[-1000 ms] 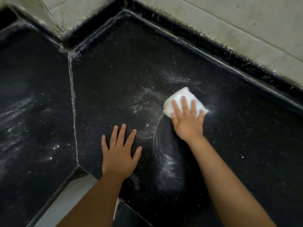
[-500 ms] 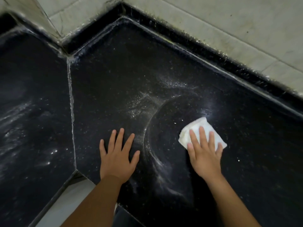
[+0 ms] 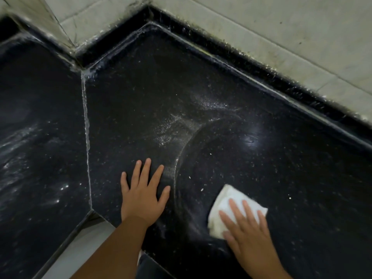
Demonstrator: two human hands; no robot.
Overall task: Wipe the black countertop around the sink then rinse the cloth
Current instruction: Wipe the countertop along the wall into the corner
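Black speckled stone countertop (image 3: 231, 81) runs into a corner; raised black lip along the back, grey tiled wall (image 3: 281, 27) behind. Front edge cuts diagonally at lower left. Pale grout seam (image 3: 87, 137) splits two slabs. Broad bare slab lies right of and behind the hands. White powdery streaks and a curved wipe arc mark the glossy surface. Left hand (image 3: 142, 200) flat, fingers spread, on stone. Right hand (image 3: 248, 236) presses straight fingers on folded white cloth (image 3: 227, 200), near the front edge.
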